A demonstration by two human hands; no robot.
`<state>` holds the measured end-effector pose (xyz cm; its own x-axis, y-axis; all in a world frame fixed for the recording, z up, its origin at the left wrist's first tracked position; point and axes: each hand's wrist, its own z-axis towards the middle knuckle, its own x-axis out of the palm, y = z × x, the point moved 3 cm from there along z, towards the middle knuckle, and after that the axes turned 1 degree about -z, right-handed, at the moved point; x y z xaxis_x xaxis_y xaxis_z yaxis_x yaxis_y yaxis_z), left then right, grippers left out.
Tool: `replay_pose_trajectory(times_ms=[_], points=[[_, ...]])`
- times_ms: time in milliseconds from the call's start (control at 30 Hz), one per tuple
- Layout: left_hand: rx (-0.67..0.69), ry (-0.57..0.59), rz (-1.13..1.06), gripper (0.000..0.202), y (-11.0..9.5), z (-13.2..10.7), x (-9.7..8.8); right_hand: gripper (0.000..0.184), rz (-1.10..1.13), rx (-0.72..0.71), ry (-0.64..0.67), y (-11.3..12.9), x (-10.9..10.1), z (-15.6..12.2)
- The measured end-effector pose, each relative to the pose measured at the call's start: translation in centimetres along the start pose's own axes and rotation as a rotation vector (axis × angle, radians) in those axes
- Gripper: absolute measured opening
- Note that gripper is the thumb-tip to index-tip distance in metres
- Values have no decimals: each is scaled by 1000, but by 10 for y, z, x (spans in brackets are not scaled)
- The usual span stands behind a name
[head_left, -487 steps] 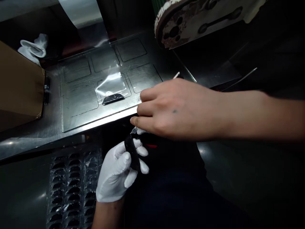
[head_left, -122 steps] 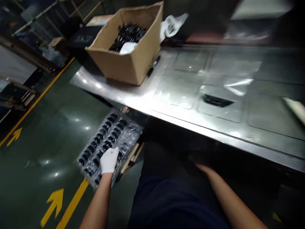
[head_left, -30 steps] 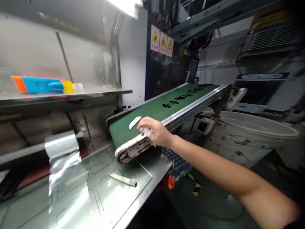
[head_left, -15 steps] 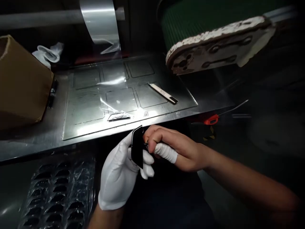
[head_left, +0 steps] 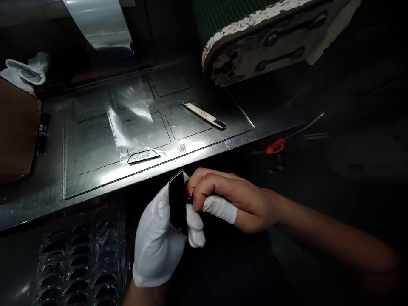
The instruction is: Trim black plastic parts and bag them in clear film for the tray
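Note:
My left hand [head_left: 159, 242], in a white glove, is closed round a small black plastic part [head_left: 177, 208] held upright below the table's front edge. My right hand [head_left: 232, 202] is bare with a white cot on one finger; its fingers are curled and pinched against the part's upper right edge, on something too small to make out. On the metal plate [head_left: 95, 170] above lies another dark part [head_left: 142, 156] under clear film [head_left: 134, 117]. A white utility knife [head_left: 205, 115] lies on the plate to the right.
A clear film roll [head_left: 95, 21] hangs at the back. The conveyor's end [head_left: 255, 42] juts over the table at the upper right. A cardboard box [head_left: 15, 136] stands at the left, a white glove [head_left: 25, 72] behind it. A blister tray of black parts [head_left: 83, 263] sits low left. A red-handled tool [head_left: 276, 146] hangs right.
A second ago my right hand was reaching onto the green conveyor belt. Since half a second ago both hands stay together on the black part, and my view has shifted slightly.

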<state>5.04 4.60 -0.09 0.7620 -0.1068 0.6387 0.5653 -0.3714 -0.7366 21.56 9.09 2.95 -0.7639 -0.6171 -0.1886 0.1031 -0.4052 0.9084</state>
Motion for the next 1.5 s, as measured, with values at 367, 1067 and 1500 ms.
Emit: replay_pose_trajectory(times_ms=[367,1067,1500], points=[[2,-45,-76,43,5,-3,3,9,47,31,-59,-3,2,-4],[-122,-64,-114,70,11,-13,-31,21,-324,-286,-273,-12,12,-11],[19,4,-230,36,18,-13,-18,44,240,183,-225,-23,18,-10]])
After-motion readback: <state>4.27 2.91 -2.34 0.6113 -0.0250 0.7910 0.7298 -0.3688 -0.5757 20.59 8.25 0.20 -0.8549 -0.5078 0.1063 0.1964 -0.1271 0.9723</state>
